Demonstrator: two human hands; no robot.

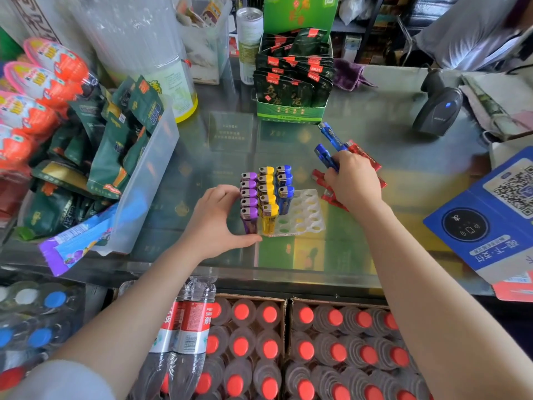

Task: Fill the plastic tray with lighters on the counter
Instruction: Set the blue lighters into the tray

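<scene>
The tray (310, 215), partly filled, is steadied on the glass counter (375, 116) by the left hand (215, 219), fingers curled against the purple lighters (249, 197). Blue lighters (327, 157) are clutched in the right hand (353, 180); one could be dropped, or standing rows toppled during insertion.

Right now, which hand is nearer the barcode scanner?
Right. The right hand is at the loose lighters, below and left of the barcode scanner; the left hand grips the tray's far-left side.
</scene>
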